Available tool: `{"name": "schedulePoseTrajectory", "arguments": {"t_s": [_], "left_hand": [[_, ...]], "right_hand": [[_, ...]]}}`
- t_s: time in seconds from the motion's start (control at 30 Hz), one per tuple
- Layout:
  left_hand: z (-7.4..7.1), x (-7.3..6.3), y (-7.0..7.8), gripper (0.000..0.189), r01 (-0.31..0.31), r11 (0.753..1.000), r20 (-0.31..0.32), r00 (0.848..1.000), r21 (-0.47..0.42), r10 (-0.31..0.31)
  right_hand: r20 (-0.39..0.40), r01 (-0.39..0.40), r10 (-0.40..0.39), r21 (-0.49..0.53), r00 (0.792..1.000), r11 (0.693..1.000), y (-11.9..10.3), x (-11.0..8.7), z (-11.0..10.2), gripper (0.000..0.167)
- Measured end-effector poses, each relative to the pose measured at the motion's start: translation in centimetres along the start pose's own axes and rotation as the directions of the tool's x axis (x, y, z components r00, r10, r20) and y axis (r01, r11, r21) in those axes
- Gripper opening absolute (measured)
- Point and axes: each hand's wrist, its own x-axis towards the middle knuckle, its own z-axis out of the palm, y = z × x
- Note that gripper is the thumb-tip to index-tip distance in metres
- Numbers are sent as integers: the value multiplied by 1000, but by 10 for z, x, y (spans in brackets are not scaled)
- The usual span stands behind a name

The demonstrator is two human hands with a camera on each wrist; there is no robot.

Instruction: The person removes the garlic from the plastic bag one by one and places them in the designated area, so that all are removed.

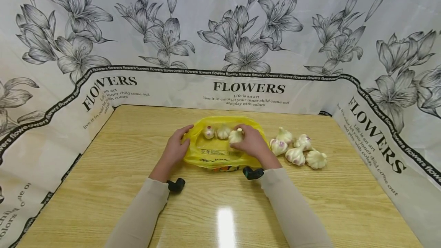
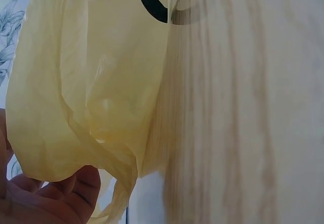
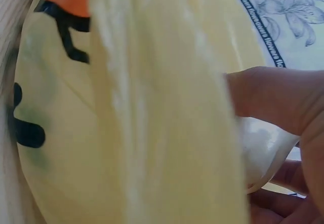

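A yellow plastic bag (image 1: pixel 220 162) lies on the table with its mouth spread open, two garlic bulbs (image 1: pixel 223 131) inside. My left hand (image 1: pixel 176 146) holds the bag's left rim; in the left wrist view its curled fingers (image 2: pixel 83 188) are at the edge of the plastic. With my right hand (image 1: pixel 253 141) I grip another garlic bulb (image 1: pixel 236 136) over the bag's right part. That bulb (image 3: pixel 260 150) also shows between thumb and fingers in the right wrist view, partly hidden by the yellow plastic.
Several garlic bulbs (image 1: pixel 295 156) sit in a group on the wooden table (image 1: pixel 220 198), just right of the bag. A white cloth (image 1: pixel 172 91) with flower print and lettering stands around the table's back and sides. Each wrist carries a small black device (image 1: pixel 176 185).
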Motion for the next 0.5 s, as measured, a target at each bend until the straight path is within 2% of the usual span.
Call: {"name": "schedulePoseTrajectory", "arguments": {"t_s": [0.17,0.33,0.5], "left_hand": [[-1,0,0,48,-8,1000,-11,1000,5,8],[-2,-1,1,48,-7,1000,-16,1000,-3,7],[-2,-1,2,48,-1,1000,-11,1000,-6,1]], "right_hand": [[-5,9,-9,5,1000,1000,-3,-6,-10,55],[10,-15,15,4,1000,1000,-5,-14,-21,59],[-8,4,-4,11,1000,1000,-4,-22,-31,62]]}}
